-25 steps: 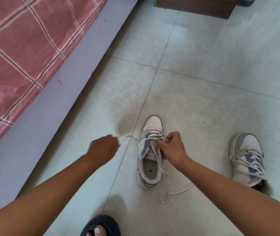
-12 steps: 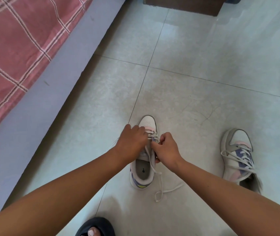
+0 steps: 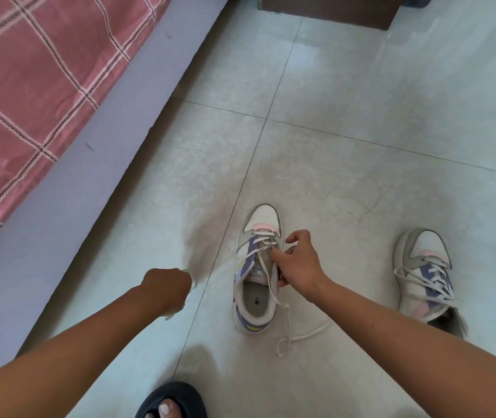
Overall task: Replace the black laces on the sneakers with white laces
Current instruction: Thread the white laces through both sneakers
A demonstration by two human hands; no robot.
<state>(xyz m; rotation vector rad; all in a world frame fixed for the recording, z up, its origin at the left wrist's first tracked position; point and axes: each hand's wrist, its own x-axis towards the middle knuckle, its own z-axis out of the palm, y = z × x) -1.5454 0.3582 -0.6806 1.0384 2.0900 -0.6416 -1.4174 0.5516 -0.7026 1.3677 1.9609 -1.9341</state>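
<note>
A white sneaker (image 3: 257, 224) with purple and pink panels stands on the tiled floor, toe pointing away from me. A white lace (image 3: 283, 309) runs through its lower eyelets; one end trails in a loop on the floor to the shoe's right. My right hand (image 3: 299, 263) rests on the shoe's right side, fingers pinching the lace near the tongue. My left hand (image 3: 166, 289) is a closed fist left of the shoe, pulling the other lace end taut. A second sneaker (image 3: 424, 273) with white laces stands farther right.
A bed with a pink checked sheet (image 3: 29, 95) and a grey side panel (image 3: 68, 188) runs along the left. A brown wooden furniture base (image 3: 328, 9) sits at the top. My foot in a dark slipper (image 3: 171, 401) is at the bottom edge.
My left hand has moved away from the shoe to the left, drawing the lace out sideways. My right hand has stayed on the shoe.
</note>
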